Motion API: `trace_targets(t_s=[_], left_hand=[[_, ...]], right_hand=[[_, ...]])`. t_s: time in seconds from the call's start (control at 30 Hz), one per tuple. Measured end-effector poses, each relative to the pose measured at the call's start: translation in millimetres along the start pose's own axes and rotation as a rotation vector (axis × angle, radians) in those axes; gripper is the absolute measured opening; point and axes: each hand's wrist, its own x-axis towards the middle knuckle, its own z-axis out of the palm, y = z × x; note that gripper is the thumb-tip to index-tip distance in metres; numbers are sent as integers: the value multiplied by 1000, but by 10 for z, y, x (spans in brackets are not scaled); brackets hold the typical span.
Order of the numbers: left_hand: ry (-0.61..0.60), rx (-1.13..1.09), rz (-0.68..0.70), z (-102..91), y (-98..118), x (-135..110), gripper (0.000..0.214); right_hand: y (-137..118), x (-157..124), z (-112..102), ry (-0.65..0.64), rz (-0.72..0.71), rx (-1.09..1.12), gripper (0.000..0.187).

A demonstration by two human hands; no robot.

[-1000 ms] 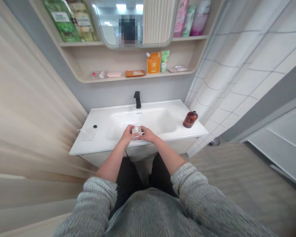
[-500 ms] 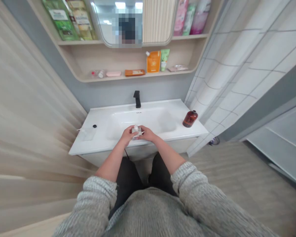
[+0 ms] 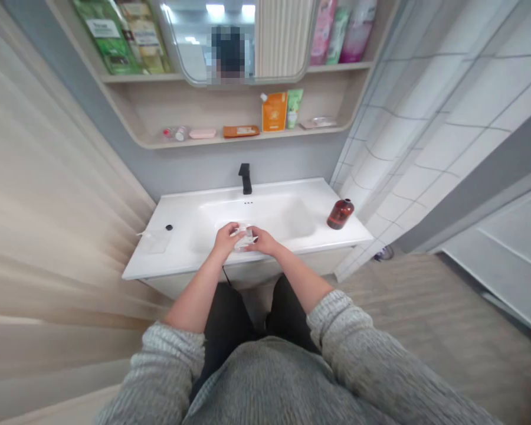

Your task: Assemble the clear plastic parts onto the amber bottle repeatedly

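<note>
**Small clear plastic item (image 3: 245,241) gripped between left hand (image 3: 224,242) and right hand (image 3: 262,241)**

Fingers (image 3: 232,231) of both hands curled closed around it, just above the front of the glossy white ceramic basin (image 3: 265,215). Upright white tip (image 3: 248,229), distinct in the earlier view, now faint and hard to make out.

2 hands: L hand (image 3: 225,241), R hand (image 3: 264,240), w/ 1 small clear item (image 3: 245,239) between them. 1 white basin (image 3: 256,215), 1 black faucet (image 3: 245,179), 1 amber bottle (image 3: 340,214). 1 mirror (image 3: 190,47). 2 wood shelves (image 3: 292,131): top one has 2 green packs (image 3: 108,35) + 2 pink bottles (image 3: 322,23) + 1 green bottle (image 3: 338,35); lower one has 1 orange pouch (image 3: 274,111), 1 green tube (image 3: 294,108), 1 pink soap bar (image 3: 202,134), 1 orange packet (image 3: 241,131) — approx counts only for the tiny stuff, too small to tell.
</note>
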Motion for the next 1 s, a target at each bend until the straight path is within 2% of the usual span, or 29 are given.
trace_targets(t_s=[0.17,0.3,0.47,0.57,0.83,1.0], left_hand=[[15,70,20,-78,270,98,51],[-3,257,88,-184,516,90,63],[-194,623,225,-321,845,114,31],[-263,724,260,-324,976,159,29],[-263,696,252,-256,1058,188,31],[-214,703,234,-250,1055,169,34]], right_hand=[[13,-3,16,33,24,19,82],[1,-10,7,17,11,19,78],[2,-8,4,25,14,14,80],[-3,-7,8,23,28,20,80],[3,-4,16,32,33,26,81],[15,2,19,31,22,22,81]])
